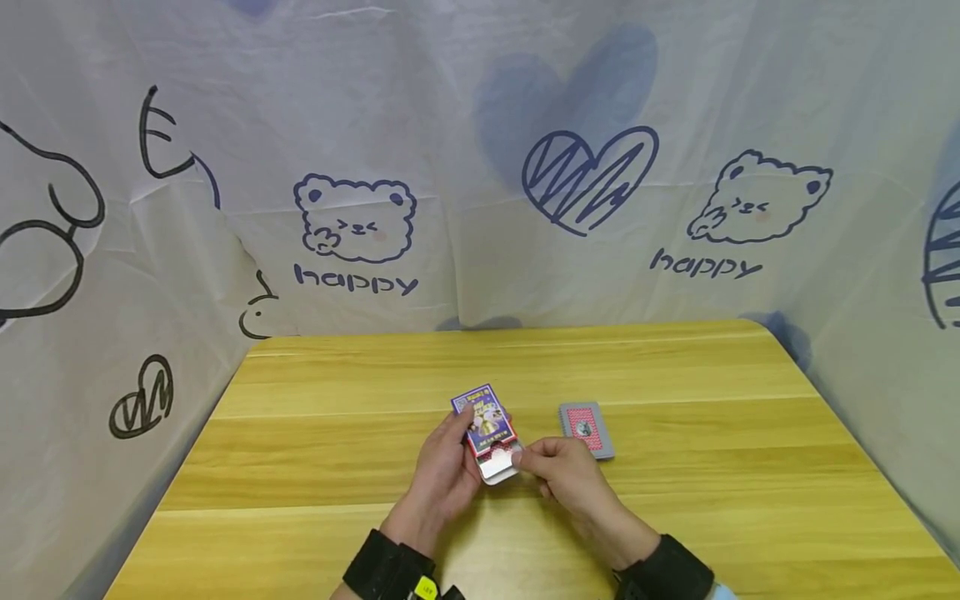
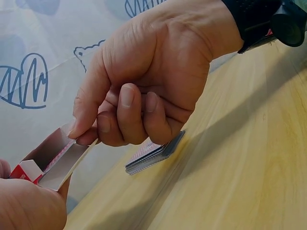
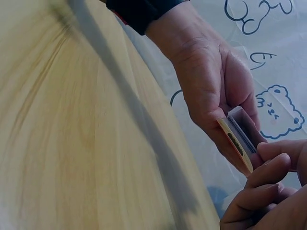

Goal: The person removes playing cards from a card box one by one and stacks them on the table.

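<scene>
My left hand (image 1: 447, 467) grips a purple and red playing-card box (image 1: 489, 419), thumb along its printed face. The box is tilted, with its opened end and white flap (image 1: 498, 468) towards me. Red-backed cards show inside the mouth. My right hand (image 1: 567, 475) is at that end. In the left wrist view the right hand (image 2: 139, 91) pinches at the box mouth (image 2: 62, 160) with thumb and index finger, other fingers curled; I cannot tell whether flap or cards are pinched. The right wrist view shows the left hand (image 3: 211, 91) around the box (image 3: 240, 139).
A stack of red-backed playing cards (image 1: 587, 429) lies on the wooden table (image 1: 337, 417), just beyond the right hand. White cloth (image 1: 465, 167) with drawn bears and hearts hangs behind the table and at its sides. Both wrists wear black bands (image 1: 390, 562).
</scene>
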Demonstrator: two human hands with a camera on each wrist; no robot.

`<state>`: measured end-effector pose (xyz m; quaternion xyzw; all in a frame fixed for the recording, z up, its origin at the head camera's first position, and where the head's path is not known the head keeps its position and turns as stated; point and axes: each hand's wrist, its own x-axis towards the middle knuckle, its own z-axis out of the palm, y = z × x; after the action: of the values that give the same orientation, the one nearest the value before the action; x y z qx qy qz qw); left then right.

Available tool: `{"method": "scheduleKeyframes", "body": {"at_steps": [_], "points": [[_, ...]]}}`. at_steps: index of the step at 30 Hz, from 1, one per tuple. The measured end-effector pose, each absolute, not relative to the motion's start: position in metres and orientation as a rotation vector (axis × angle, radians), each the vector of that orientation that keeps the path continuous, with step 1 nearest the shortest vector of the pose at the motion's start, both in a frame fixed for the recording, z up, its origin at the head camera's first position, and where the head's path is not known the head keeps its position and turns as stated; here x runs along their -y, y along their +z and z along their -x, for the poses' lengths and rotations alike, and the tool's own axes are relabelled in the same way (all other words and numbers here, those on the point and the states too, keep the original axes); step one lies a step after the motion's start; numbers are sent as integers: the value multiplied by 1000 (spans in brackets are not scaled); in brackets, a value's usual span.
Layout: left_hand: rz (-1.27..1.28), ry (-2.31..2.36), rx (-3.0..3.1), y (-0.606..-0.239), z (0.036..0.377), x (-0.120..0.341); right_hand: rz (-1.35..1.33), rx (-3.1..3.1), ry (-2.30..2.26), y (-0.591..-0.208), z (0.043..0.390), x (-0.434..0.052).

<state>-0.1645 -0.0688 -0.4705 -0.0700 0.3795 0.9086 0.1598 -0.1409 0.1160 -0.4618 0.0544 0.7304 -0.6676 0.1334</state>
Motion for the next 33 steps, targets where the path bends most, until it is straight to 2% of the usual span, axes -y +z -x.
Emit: {"method": "scheduleKeyframes", "body": {"at_steps": [17,33], "points": [[241,2612,-1070,-469,167,73,-167,-2151,-1905,-461,139,-115],[257,2657,-1081,-464,171,81,39,-2059,-1843,-456,137,-121]]}}
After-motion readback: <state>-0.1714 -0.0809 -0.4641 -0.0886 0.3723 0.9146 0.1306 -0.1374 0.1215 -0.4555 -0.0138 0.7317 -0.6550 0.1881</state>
